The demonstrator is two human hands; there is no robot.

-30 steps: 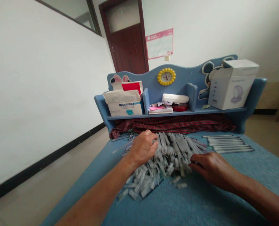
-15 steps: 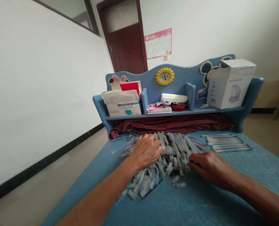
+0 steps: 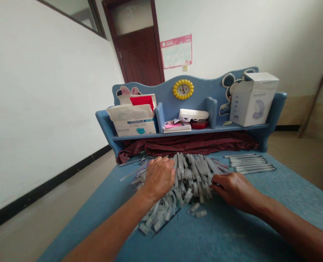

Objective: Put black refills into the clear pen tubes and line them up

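Since half a second ago, the left hand (image 3: 160,177) has been drawn slightly leftward over the pile (image 3: 190,180), its fingers have been curled in more, and the view has been turned a little to the right. The right hand (image 3: 234,189) has been kept at the pile's right edge. Whether anything is clamped in the left hand cannot be told. On the right, thumb and forefinger are brought close together (the gap is too dark to be read), so whether a piece is pinched there cannot be told either. Between the hands, the pile, made up of clear plastic pieces, is heaped on the table (image 3: 205,240). To the near left of the right hand, two loose pieces (image 3: 201,213) are seen. Beyond that hand and slightly to its right, thin rods (image 3: 251,164) are laid side by side. Straight beyond both hands, a checked cloth (image 3: 188,143) is bundled under a shelf (image 3: 164,95). On it, a mask box (image 3: 134,125) is placed beyond the left hand, and a carton (image 3: 252,102) beyond the right.
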